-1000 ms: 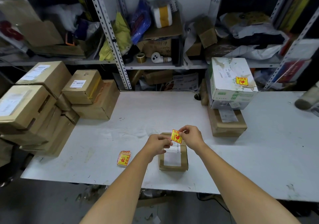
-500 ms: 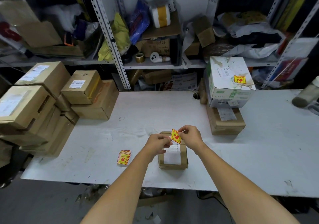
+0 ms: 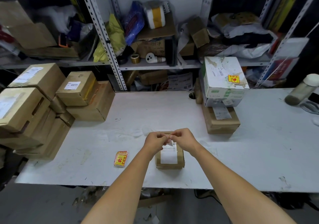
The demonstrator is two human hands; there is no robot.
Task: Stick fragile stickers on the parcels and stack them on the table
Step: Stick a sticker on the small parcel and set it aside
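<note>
Two hands pinching one sticker above a parcel

The left hand (image 3: pixel 155 141) and right hand (image 3: pixel 184 140) meet fingertip to fingertip, both pinching a small sticker (image 3: pixel 170 143) whose white side shows. Directly beneath them, a small brown parcel (image 3: pixel 170 160) lies on the white table (image 3: pixel 155 110). A pile of fragile stickers (image 3: pixel 120 159) lies just left of the left wrist.

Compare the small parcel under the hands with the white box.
The white box is bigger and pale; the small parcel is brown. The white box bears a fragile sticker; the small parcel shows none. The white box tops another parcel; the small parcel lies on the table. Both have shipping labels.
</note>
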